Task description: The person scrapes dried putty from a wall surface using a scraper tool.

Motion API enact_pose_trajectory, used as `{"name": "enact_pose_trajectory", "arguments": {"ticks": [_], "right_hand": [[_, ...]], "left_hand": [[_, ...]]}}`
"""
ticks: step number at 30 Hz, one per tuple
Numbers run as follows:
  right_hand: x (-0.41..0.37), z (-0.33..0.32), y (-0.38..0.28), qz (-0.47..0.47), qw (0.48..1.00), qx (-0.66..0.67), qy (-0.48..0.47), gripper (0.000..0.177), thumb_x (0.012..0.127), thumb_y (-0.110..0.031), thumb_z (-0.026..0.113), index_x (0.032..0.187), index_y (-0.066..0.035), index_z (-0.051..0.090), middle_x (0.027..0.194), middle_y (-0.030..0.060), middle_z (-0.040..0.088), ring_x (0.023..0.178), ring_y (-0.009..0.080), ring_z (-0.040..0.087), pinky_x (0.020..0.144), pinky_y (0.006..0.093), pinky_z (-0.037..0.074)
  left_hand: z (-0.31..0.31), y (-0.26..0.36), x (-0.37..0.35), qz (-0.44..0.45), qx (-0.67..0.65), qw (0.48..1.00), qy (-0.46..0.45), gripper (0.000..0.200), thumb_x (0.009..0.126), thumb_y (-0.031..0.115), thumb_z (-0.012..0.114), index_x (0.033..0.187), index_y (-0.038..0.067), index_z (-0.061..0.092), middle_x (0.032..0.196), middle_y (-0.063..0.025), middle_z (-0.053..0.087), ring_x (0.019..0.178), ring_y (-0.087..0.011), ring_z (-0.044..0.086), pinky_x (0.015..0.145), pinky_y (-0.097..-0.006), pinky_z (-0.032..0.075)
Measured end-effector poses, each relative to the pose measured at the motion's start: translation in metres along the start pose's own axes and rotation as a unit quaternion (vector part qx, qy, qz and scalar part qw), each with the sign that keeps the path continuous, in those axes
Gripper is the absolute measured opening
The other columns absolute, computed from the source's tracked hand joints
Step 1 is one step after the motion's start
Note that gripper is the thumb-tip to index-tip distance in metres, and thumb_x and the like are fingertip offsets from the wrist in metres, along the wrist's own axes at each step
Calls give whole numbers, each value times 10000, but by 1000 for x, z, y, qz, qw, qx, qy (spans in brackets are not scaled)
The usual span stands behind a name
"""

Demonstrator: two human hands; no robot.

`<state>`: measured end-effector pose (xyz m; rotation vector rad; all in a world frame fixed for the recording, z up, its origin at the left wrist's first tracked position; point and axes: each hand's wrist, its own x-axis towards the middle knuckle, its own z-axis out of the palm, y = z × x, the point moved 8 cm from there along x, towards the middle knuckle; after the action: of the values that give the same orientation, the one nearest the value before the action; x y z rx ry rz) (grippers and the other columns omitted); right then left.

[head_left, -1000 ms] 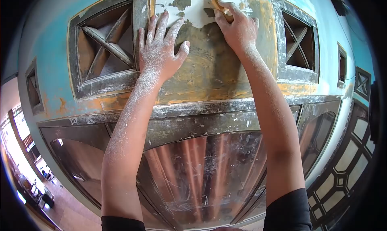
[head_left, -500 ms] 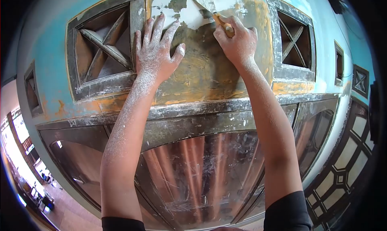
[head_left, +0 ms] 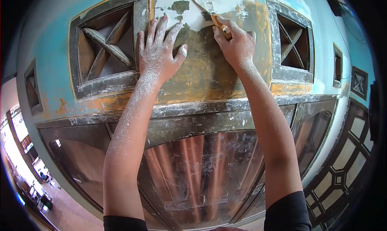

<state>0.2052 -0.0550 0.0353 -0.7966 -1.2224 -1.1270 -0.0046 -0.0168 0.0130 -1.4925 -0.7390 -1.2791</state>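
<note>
My right hand (head_left: pixel 238 43) is wrapped round the wooden handle of a putty knife (head_left: pixel 201 0). Its wide metal blade points up and left against the white paint on the wall (head_left: pixel 193 66). Below that paint the wall shows a bare, brown-grey patch with orange stains and ragged white edges. Dusted with white powder, my left hand (head_left: pixel 160 49) lies with fingers spread on the wall, left of the knife. Powder also covers both forearms.
Wooden vents with crossed slats flank the patch, one at left (head_left: pixel 107 45) and one at right (head_left: pixel 292 41). Beneath runs a wooden ledge (head_left: pixel 193 108) above glazed panels (head_left: pixel 201 170) with pinkish curtains behind. A patterned door (head_left: pixel 342 162) stands at far right.
The putty knife's handle has tilted and shifted slightly left with my right hand. My left hand stays spread on the wall. The whole view has shifted slightly.
</note>
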Motion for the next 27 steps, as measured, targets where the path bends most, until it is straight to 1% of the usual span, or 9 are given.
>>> {"name": "enact_pose_trajectory", "arguments": {"ticks": [3,7,10,12,18,19,21,25,27], "right_hand": [[-8,-1,0,3,999,-6,-37,298,920,-408,715,1176,-256,695,768,17,752,726,233,725,862,411,420],[-13,-1,2,-17,999,0,-33,297,940,-421,697,1183,-250,693,785,20,751,719,244,717,855,419,425],[1,0,-5,-25,1000,7,-14,299,933,-417,697,1173,-238,694,801,20,751,700,242,711,835,412,432],[6,0,-11,-56,998,-20,-13,297,927,-410,703,1167,-236,695,797,14,749,698,232,713,822,404,435],[-2,2,-4,-9,998,-21,-62,306,941,-402,696,1197,-235,695,842,6,755,758,219,729,835,396,435],[-1,3,-4,-9,998,-18,-60,306,941,-402,696,1197,-235,695,842,6,755,758,219,729,835,396,435],[-1,-2,-8,-38,999,-15,-15,317,932,-392,700,1203,-228,692,860,4,758,774,221,735,840,398,436],[-4,-5,-10,-54,998,13,16,330,924,-384,704,1215,-229,688,846,0,756,793,221,740,847,403,437],[-5,-2,-8,-56,998,-6,4,423,897,-329,748,1310,-279,667,763,19,739,764,206,716,863,370,423]], "left_hand": [[0,0,-1,-3,-4,1000,-1,654,984,459,595,1585,291,396,1698,-67,258,1580,-316,184,1268,-581,137],[0,1,-1,-7,-2,1000,-4,656,982,456,598,1584,293,396,1699,-63,255,1581,-309,182,1269,-579,135],[-1,0,1,-11,1,1000,-2,658,982,452,595,1587,295,392,1699,-60,255,1581,-303,183,1270,-575,135],[0,1,0,-10,3,1000,-6,659,983,453,588,1591,298,386,1699,-59,256,1581,-300,186,1271,-571,134],[0,1,-1,-10,9,1000,-8,658,987,466,580,1591,295,385,1701,-59,251,1580,-307,188,1270,-572,135],[-1,0,0,-10,12,1000,-7,658,987,466,580,1591,295,385,1701,-59,251,1580,-307,188,1270,-572,135],[0,1,0,-9,10,1000,-9,657,990,469,576,1592,290,384,1702,-62,247,1580,-313,184,1271,-574,133],[0,2,0,-7,6,1000,-12,655,992,468,576,1591,284,385,1701,-66,247,1580,-318,183,1271,-577,129],[0,2,0,-6,5,1000,-8,650,992,464,580,1587,282,392,1701,-69,248,1579,-320,184,1268,-583,132]]}}
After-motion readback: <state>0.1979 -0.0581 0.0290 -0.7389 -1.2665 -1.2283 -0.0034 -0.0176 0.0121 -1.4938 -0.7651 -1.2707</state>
